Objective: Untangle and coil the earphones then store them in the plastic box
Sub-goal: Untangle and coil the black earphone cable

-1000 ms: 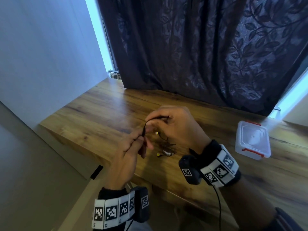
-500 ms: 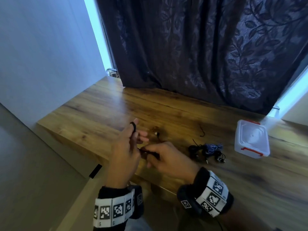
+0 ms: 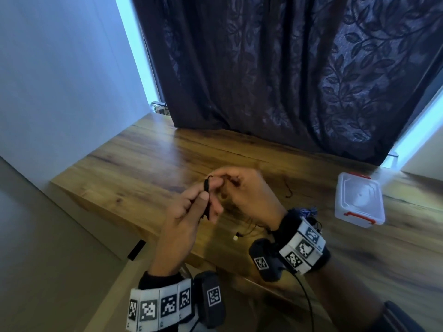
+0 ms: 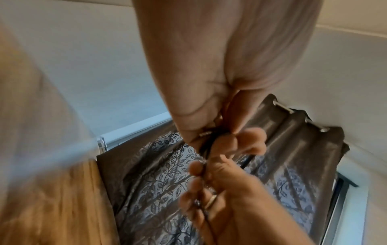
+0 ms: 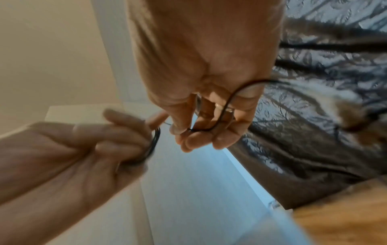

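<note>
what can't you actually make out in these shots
- Coil on the left hand: loop count hidden by fingers, head view; blurred, right wrist view.
- Other earphones: mostly behind the right hand's wristband.
- Plastic box: contents unclear through the cloudy lid.
- White earbud: too small.

Head view high above the table (image 3: pixel 148 168); both wrist views close, upward, sharing the curtain (image 4: pixel 159 182).

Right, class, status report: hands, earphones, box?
Left hand holds coiled loops. Right hand pinches the earphone cord, winding. Box shut, apart. Second tangle behind right wrist.
</note>
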`<state>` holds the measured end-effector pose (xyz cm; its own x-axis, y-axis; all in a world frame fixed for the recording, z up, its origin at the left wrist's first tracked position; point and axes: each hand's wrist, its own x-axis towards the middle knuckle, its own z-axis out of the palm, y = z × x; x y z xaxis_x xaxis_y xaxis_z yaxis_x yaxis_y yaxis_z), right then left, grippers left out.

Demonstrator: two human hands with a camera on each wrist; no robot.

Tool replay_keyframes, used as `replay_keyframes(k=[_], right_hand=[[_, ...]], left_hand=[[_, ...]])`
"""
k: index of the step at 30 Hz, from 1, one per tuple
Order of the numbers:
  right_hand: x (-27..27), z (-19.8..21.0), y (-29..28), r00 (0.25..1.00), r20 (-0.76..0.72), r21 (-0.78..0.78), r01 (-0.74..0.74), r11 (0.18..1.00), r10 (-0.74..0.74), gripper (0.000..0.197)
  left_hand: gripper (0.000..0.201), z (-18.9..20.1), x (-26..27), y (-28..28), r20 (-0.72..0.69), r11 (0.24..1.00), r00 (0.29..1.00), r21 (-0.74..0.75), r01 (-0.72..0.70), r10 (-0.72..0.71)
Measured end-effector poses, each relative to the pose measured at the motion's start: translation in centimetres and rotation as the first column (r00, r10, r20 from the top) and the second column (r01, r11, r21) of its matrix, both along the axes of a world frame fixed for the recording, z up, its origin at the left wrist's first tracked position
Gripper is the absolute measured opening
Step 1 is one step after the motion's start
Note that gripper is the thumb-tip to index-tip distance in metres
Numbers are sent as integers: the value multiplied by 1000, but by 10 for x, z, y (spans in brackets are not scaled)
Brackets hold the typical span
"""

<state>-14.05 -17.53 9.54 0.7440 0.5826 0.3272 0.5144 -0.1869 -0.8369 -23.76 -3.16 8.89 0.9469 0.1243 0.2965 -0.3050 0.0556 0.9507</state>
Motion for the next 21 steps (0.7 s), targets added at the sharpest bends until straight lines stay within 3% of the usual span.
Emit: replay_keyframes(k=[3,8,11,14,16,18,21], right_hand=[[-15,-19,0,988,-19,-100,-156,983,155,29],[-30,-27,-6,970,-57,-304,-240,922,234,17],[-27,-14,-12,960,37,-349,-246,904,276,15],[-22,-2,-16,949,165,-403,-183,896,269,17],[-18,8,-19,941,218,-407,-154,900,260,17],[-12,19,-24,932,251,-360,-159,919,260,15],[0,33,-29,923,299,-316,-145,937,244,14]], left_hand=[[32,0,-1,2,27,997,997,20,-73,73],[38,-1,1,0,18,959,959,31,-283,282],[37,-2,4,-7,42,912,943,242,-330,330],[31,-8,5,-14,80,779,937,534,-328,340],[25,-9,5,-17,54,745,942,598,-295,330],[21,-9,4,-16,-13,820,961,524,-228,275],[30,-5,1,-12,-127,952,981,286,-108,149]])
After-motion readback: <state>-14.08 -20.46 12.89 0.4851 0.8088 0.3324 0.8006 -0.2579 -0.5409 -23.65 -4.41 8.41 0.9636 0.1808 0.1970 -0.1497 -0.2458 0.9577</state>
